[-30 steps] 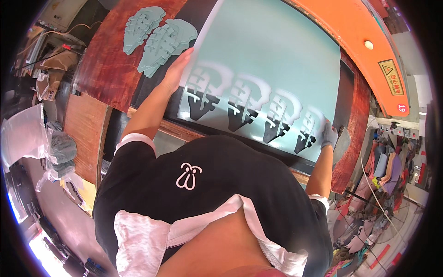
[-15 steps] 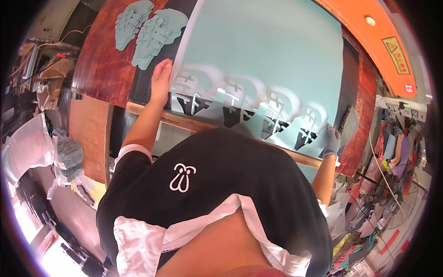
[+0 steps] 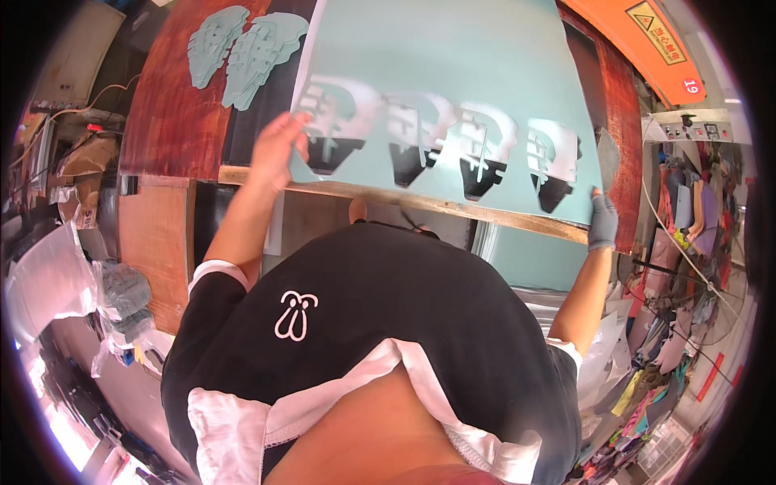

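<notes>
A large pale green sheet (image 3: 453,56) lies across the work table, with a row of several cut-out openings along its near edge. Black surface shows through the lower parts of these openings. At the sheet's near left corner my left hand (image 3: 279,149) has its fingers curled on the edge, slightly blurred. My right hand (image 3: 602,222), in a grey glove, grips the near right corner. Two stacks of cut pieces in the same pale green, a left stack (image 3: 214,48) and a right stack (image 3: 263,61), rest on the table beyond my left hand.
An orange machine part (image 3: 647,40) with a warning label stands at the far right. The table has a reddish-brown board (image 3: 174,121) and a wooden front edge (image 3: 485,212). Grey scrap (image 3: 608,158) lies by the sheet's right side; colourful material hangs farther right.
My left hand has gone from stretched out beside the sheet to curled on its near left corner. My right hand and the sheet's right side have come nearer to me. The view has shifted.
</notes>
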Demonstrator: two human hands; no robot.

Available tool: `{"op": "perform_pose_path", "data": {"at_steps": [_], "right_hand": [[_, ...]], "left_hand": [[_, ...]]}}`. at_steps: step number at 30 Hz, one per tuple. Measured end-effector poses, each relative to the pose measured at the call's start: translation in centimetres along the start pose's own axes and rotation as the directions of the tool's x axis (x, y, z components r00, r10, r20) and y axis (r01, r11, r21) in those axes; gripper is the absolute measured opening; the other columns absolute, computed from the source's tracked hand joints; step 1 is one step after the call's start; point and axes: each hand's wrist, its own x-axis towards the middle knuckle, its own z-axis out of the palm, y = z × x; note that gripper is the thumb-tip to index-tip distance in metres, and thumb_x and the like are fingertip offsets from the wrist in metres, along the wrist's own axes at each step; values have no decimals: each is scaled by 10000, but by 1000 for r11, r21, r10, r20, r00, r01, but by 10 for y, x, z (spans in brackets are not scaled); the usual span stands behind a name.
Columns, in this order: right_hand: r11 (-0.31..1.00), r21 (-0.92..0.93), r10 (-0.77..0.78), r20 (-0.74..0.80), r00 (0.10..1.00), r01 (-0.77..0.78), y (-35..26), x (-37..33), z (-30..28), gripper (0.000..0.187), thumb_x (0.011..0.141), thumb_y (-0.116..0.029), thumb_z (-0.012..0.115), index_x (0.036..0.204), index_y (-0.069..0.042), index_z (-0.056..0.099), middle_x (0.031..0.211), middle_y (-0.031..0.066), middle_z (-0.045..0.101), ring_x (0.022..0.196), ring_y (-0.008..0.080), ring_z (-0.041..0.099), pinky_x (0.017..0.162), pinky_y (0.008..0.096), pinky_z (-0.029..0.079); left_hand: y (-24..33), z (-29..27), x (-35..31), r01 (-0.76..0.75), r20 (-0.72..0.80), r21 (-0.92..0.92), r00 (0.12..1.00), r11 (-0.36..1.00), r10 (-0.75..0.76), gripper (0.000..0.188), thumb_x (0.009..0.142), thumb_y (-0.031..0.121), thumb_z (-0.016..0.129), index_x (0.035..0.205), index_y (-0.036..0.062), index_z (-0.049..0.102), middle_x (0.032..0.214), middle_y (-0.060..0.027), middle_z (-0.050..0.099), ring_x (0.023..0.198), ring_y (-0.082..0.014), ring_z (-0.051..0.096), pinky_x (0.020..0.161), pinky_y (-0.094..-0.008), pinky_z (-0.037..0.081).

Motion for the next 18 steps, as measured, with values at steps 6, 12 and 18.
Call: {"op": "perform_pose_path", "data": {"at_steps": [6, 12, 18], "right_hand": [[980, -130, -139, 94, 986, 151, -5, -31, -29, 269, 890, -299, 591, 799, -47, 615, 724, -27, 523, 673, 73, 439, 581, 275, 377], [977, -87, 206, 146, 968, -195, 126, -84, -14, 355, 899, -314, 573, 1048, 3, 631, 878, 17, 607, 785, 78, 509, 696, 252, 433], [994, -106, 41, 151, 988, -25, 140, -100, -19, 280, 906, -291, 575, 963, -20, 616, 778, -21, 576, 681, 62, 469, 623, 247, 403]], "left_hand": [[-1, -14, -42, -88, -60, 192, 993, 978, 101, 176, 936, 272, 548, 922, 102, 591, 593, 68, 451, 519, -42, 396, 490, -219, 317], [-118, -38, -75, 37, -327, 574, 927, 818, 187, 208, 918, 241, 552, 968, 51, 623, 750, 22, 555, 689, -68, 463, 636, -255, 395], [-131, -41, -89, -34, -301, 797, 843, 603, 445, 246, 875, 278, 592, 919, 37, 607, 742, -121, 617, 681, -223, 584, 650, -348, 448]]}}
